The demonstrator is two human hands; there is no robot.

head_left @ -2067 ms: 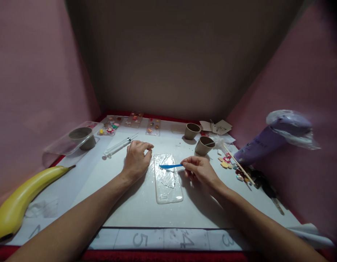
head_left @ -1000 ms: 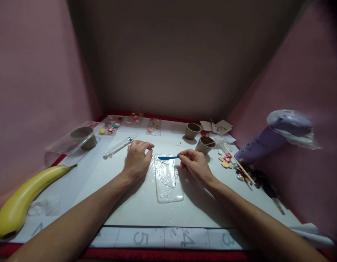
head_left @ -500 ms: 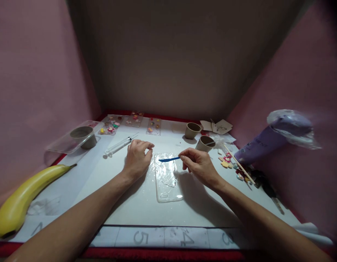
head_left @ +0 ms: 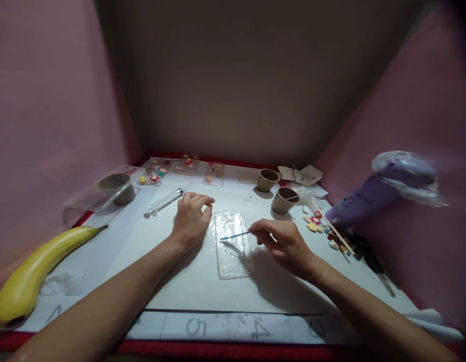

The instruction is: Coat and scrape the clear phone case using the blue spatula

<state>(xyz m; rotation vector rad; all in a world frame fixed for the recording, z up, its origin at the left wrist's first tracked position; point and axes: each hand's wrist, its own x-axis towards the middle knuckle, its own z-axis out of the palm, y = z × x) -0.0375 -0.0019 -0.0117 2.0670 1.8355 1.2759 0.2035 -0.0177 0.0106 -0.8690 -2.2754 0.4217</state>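
A clear phone case [head_left: 231, 255] smeared with glossy gel lies flat on the white mat [head_left: 202, 281]. My right hand [head_left: 283, 244] pinches a thin blue spatula [head_left: 235, 235] whose tip rests on the case's middle. My left hand [head_left: 190, 218] sits curled beside the case's upper left edge, fingertips bent against the mat, pinning that side.
A syringe [head_left: 167, 200] lies behind my left hand. Two brown paper cups [head_left: 285, 199] stand at the back right, a third cup [head_left: 114, 187] in a clear tray at the left. A yellow banana [head_left: 40, 266], charm packets [head_left: 187, 166], loose charms [head_left: 313, 222], a wooden stick [head_left: 331, 226] and a purple piping bag [head_left: 372, 193] lie around.
My right hand has drawn the blue spatula from the case's top edge down toward its middle. My left hand has stayed put.
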